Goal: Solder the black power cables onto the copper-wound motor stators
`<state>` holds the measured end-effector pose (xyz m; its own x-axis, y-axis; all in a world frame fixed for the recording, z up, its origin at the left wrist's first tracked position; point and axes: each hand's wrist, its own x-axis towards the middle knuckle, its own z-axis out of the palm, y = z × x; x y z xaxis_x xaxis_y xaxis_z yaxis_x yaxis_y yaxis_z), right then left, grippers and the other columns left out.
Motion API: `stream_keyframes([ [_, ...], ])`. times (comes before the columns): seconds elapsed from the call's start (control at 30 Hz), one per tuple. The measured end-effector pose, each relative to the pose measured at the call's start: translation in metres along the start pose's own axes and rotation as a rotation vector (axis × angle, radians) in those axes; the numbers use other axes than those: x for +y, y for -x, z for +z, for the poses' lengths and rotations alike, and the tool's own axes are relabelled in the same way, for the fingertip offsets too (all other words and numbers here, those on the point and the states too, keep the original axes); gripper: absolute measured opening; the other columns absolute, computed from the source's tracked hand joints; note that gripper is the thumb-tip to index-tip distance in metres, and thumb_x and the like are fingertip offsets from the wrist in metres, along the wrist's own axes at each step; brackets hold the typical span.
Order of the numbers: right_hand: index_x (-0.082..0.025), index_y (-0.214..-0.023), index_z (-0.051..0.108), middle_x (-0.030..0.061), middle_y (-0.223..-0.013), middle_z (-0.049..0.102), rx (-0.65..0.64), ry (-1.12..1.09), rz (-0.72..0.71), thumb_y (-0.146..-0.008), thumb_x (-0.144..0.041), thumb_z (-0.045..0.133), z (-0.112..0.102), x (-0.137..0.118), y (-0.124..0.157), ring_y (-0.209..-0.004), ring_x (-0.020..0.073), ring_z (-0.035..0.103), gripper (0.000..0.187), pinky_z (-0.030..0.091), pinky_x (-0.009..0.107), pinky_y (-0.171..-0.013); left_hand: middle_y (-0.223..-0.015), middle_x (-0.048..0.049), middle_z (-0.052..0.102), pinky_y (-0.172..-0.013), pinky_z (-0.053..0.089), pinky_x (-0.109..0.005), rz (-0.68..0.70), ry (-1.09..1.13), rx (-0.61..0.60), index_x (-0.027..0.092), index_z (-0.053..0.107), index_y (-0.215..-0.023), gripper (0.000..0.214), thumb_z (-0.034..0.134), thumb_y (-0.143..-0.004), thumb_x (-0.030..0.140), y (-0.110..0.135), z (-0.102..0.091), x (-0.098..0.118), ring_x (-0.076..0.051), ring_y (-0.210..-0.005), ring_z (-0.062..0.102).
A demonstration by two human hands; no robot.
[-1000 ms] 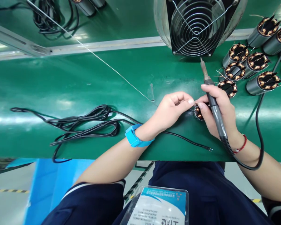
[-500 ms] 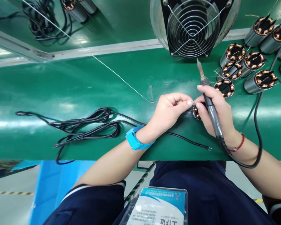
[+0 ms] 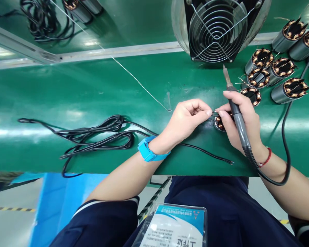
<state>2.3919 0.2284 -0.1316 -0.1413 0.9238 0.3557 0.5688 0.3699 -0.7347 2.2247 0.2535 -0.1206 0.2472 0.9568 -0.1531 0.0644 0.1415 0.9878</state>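
My right hand is closed round a soldering iron, whose tip points up toward the fan. With thumb and fingertip of the same hand I also pinch toward a thin wire end. My left hand pinches that wire from the other side, its fingertips almost meeting the right ones. Just below them sits a motor stator with copper windings, partly covered by the right hand. Under my left wrist runs a black cable with a stripped end.
A fan with a wire guard stands at the back. Several stators are grouped on the right. Coiled black cable lies on the left of the green bench. A thin solder wire slants down to the bench.
The view has shifted slightly. My right fingertips have drawn a little to the right, away from the left ones, and more of the stator below shows. Both hands keep their grip.
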Motion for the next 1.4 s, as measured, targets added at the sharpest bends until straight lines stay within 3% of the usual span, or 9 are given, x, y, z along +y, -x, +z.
stream_keyframes([
  [0.23, -0.028, -0.125, 0.049, 0.0018, -0.091, 0.068, 0.014, -0.044, -0.008, -0.093, -0.028, 0.052, 0.0, -0.001, -0.001, -0.087, 0.0207, 0.064, 0.032, 0.051, 0.042, -0.088, -0.068, 0.0009, 0.061, -0.052, 0.038, -0.018, 0.335, -0.296, 0.1, 0.015, 0.066, -0.07, 0.006, 0.064, -0.076, 0.014, 0.002, 0.005, -0.002, -0.006, -0.058, 0.051],
  [0.33, -0.028, -0.125, 0.05, 0.0007, -0.09, 0.068, 0.014, -0.073, -0.028, -0.092, -0.025, 0.053, 0.001, -0.001, -0.001, -0.088, 0.02, 0.064, 0.033, 0.051, 0.041, -0.088, -0.065, 0.002, 0.06, -0.05, 0.037, -0.018, 0.398, -0.343, 0.127, 0.015, 0.067, -0.072, 0.007, 0.064, -0.079, 0.016, 0.002, 0.008, -0.006, -0.006, -0.055, 0.049],
  [0.57, -0.03, -0.124, 0.05, -0.0022, -0.089, 0.068, 0.018, -0.077, -0.023, -0.091, -0.022, 0.054, 0.001, 0.0, 0.0, -0.087, 0.0173, 0.063, 0.035, 0.05, 0.038, -0.084, -0.064, 0.0016, 0.061, -0.055, 0.039, -0.019, 0.25, -0.248, 0.0, 0.015, 0.064, -0.073, 0.02, 0.059, -0.086, 0.029, -0.003, 0.003, -0.008, -0.008, -0.058, 0.051],
  [0.73, -0.029, -0.125, 0.049, -0.0015, -0.092, 0.068, 0.017, -0.101, -0.009, -0.091, -0.022, 0.054, 0.002, 0.002, 0.001, -0.088, 0.0171, 0.063, 0.036, 0.05, 0.038, -0.086, -0.067, -0.0002, 0.06, -0.059, 0.04, -0.022, 0.225, -0.336, -0.135, 0.015, 0.064, -0.072, 0.023, 0.057, -0.087, 0.031, -0.003, -0.008, -0.001, -0.009, -0.062, 0.051],
  [1.03, -0.029, -0.123, 0.049, -0.0011, -0.09, 0.066, -0.007, -0.072, 0.005, -0.09, -0.02, 0.053, 0.003, -0.001, -0.001, -0.092, 0.0191, 0.063, 0.035, 0.049, 0.041, -0.086, -0.066, 0.0014, 0.056, -0.055, 0.038, -0.021, 0.296, -0.322, 0.038, 0.015, 0.063, -0.067, 0.01, 0.057, -0.075, 0.012, 0.0, -0.001, 0.0, -0.008, -0.06, 0.048],
  [1.27, -0.03, -0.128, 0.045, -0.0013, -0.088, 0.064, -0.055, -0.104, 0.02, -0.088, -0.023, 0.058, 0.004, 0.002, -0.002, -0.09, 0.02, 0.062, 0.043, 0.05, 0.042, -0.085, -0.063, 0.0029, 0.056, -0.059, 0.042, -0.021, 0.037, 0.008, -0.028, 0.016, 0.057, -0.066, 0.006, 0.058, -0.073, 0.016, -0.001, 0.0, 0.001, -0.008, -0.059, 0.05],
  [1.4, -0.03, -0.132, 0.042, 0.0006, -0.092, 0.063, -0.126, -0.103, -0.012, -0.085, -0.029, 0.063, 0.002, 0.007, -0.003, -0.087, 0.0211, 0.061, 0.052, 0.05, 0.044, -0.084, -0.062, 0.0032, 0.055, -0.061, 0.041, -0.021, -0.036, 0.043, -0.04, 0.016, 0.058, -0.067, 0.007, 0.06, -0.073, 0.018, -0.001, -0.002, 0.004, -0.008, -0.06, 0.05],
])
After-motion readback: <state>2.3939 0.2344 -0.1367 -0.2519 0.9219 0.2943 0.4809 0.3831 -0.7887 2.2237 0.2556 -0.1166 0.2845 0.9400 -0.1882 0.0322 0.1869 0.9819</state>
